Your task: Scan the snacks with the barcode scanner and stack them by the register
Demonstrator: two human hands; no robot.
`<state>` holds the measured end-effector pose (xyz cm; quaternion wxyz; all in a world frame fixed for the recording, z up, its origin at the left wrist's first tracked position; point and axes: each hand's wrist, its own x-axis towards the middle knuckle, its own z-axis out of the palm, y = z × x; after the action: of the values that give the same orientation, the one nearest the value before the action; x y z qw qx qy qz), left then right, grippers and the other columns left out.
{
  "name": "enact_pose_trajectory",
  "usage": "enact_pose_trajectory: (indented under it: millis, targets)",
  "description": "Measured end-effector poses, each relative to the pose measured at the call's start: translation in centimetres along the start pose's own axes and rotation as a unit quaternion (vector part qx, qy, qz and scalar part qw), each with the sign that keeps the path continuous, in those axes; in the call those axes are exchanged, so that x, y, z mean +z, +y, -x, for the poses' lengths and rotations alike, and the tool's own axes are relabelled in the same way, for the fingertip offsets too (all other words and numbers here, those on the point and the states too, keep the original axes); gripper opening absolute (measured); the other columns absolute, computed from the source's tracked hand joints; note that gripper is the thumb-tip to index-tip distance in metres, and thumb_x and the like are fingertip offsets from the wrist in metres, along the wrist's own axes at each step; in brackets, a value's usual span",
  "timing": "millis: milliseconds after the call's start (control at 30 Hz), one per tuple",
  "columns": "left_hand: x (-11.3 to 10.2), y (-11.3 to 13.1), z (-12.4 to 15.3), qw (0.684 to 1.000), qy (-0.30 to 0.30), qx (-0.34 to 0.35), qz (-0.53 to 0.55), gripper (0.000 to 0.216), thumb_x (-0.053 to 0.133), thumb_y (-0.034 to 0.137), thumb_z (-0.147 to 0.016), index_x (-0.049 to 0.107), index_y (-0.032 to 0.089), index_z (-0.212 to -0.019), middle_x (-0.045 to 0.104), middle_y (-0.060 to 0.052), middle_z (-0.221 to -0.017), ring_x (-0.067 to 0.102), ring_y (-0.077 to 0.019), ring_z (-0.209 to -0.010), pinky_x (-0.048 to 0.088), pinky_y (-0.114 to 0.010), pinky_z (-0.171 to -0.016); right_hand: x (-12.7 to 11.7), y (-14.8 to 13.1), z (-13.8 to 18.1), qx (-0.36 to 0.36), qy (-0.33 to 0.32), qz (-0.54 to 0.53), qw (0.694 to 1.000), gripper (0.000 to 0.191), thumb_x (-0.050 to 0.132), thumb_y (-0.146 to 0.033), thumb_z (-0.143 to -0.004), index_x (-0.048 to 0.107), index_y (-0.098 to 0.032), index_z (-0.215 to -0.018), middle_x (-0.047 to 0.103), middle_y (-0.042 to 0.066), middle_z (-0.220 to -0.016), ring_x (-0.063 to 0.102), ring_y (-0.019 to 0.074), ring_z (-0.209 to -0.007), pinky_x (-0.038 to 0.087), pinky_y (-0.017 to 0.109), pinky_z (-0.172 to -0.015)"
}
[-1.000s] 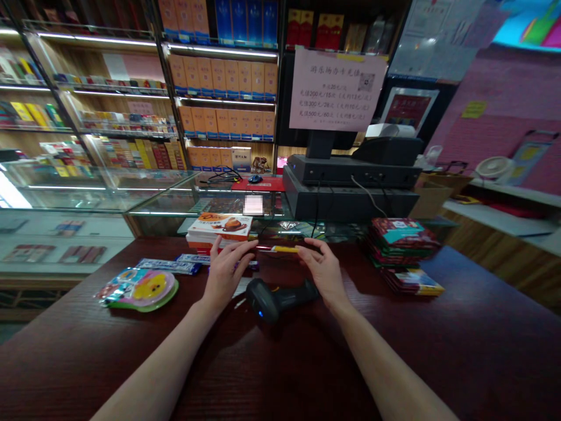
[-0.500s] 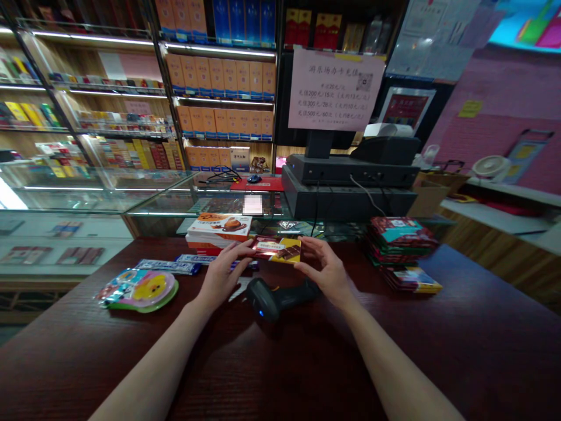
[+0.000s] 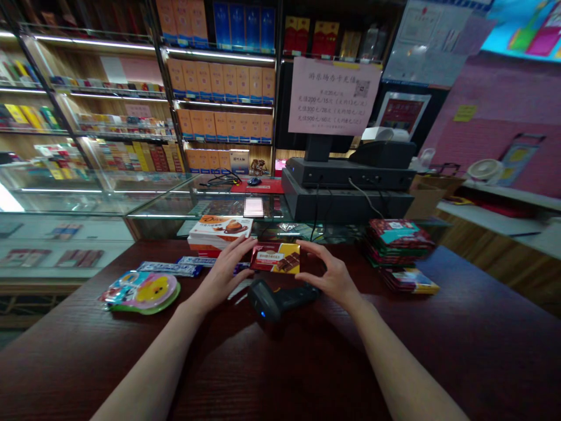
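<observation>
A flat red and yellow chocolate box (image 3: 276, 258) is held upright above the dark wooden counter (image 3: 460, 351), its printed face toward me. My left hand (image 3: 223, 272) pinches its left edge with thumb and fingers. My right hand (image 3: 331, 275) pinches its right edge the same way. Just below the box a black handheld barcode scanner (image 3: 274, 298) lies on the counter, a blue light showing on its head.
An orange snack box stack (image 3: 219, 231) sits behind my left hand, blue wrapped bars (image 3: 169, 268) and a round duck toy pack (image 3: 140, 290) to the left. A pile of chocolate boxes (image 3: 401, 240) stands at right. Behind are a black register (image 3: 350, 187) and glass cases (image 3: 87, 199).
The chocolate box was edge-on and flat between my hands a second ago. Both hands have tipped it up so its face now shows, and lowered it slightly toward the scanner.
</observation>
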<state>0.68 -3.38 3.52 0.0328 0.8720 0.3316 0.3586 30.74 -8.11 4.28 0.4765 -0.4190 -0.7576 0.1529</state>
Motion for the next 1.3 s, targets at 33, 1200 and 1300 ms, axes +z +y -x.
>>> enact_pose_trajectory:
  millis: [33,1200,1300]
  targets:
    - [0.0,0.0,0.0,1.0,-0.008,0.003,-0.002,0.067,0.059,0.023,-0.093,0.032,0.031,-0.154,0.045,-0.01,-0.155,0.033,-0.0265,-0.149,0.038,-0.05,-0.118,0.0,0.1,0.0,0.0,-0.005,0.01,1.0,0.068,0.08,-0.038,-0.08,0.053,-0.032,-0.142,0.062,0.003,-0.14,0.061,0.025,-0.126,0.049,0.043,-0.109]
    - [2.5,8.2,-6.9,0.976,-0.006,0.138,-0.17,0.05,0.063,0.029,-0.091,0.053,0.03,-0.141,0.057,-0.004,-0.146,0.039,-0.0291,-0.145,0.008,-0.064,-0.124,-9.1,1.5,3.7,-0.144,-0.006,0.418,0.897,0.042,0.067,-0.028,-0.092,0.06,-0.025,-0.133,0.062,0.011,-0.139,0.057,0.0275,-0.128,0.031,0.057,-0.117]
    - [4.7,10.0,-7.8,0.98,-0.002,0.135,-0.146,0.052,0.065,0.029,-0.09,0.054,0.03,-0.14,0.059,-0.005,-0.144,0.04,-0.0294,-0.145,0.006,-0.065,-0.124,-11.2,2.5,5.1,-0.122,-0.005,0.42,0.899,0.045,0.069,-0.025,-0.089,0.06,-0.026,-0.133,0.061,0.011,-0.14,0.056,0.0284,-0.128,0.032,0.058,-0.116]
